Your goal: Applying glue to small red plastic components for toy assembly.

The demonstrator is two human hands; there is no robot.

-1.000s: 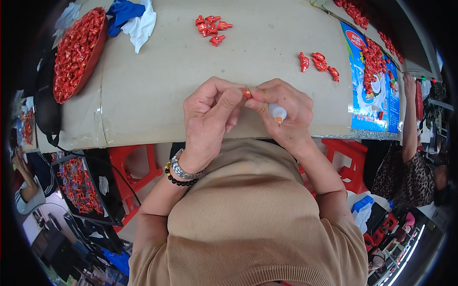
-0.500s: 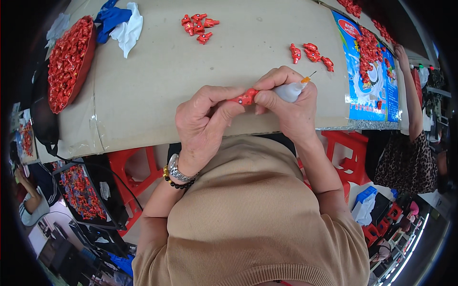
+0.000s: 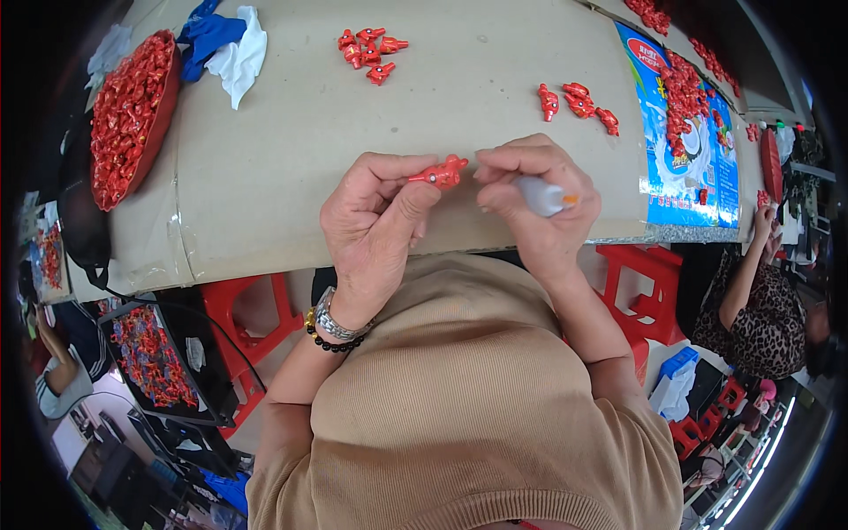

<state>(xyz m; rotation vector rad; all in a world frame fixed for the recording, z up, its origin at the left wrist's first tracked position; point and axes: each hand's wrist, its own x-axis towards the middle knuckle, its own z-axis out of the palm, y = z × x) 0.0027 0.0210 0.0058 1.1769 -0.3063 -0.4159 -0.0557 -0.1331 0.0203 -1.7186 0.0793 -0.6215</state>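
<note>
Fingers (image 3: 402, 190) of our left hand (image 3: 375, 238) are pinching a small red figurine (image 3: 439, 173) right at the middle of the frame, thumb and fingertips closing on its left end so it's sticking out sideways over the table edge. Our right hand (image 3: 539, 208) is curling shut around a small white bottle with an orange tip (image 3: 545, 195), nozzle pointing right, and its fingertips are sitting just beside the figurine's right end; we can't quite tell if they're touching it.

Only one view here, so going round it: we're working over a cardboard-covered table (image 3: 291, 150). Up top centre a little cluster of red figurines (image 3: 369, 49) is lying loose, and another cluster (image 3: 576, 100) is sitting right of centre. Upper left, a red bowl (image 3: 132, 115) is brimming with more of them, next to a blue and white cloth (image 3: 225, 44). Upper right, a blue printed bag (image 3: 693, 141) is lying flat with figurines on it. Lower left, a black tray (image 3: 163, 358) is holding more red pieces, and a red stool (image 3: 243, 309) is poking out under the table.
</note>
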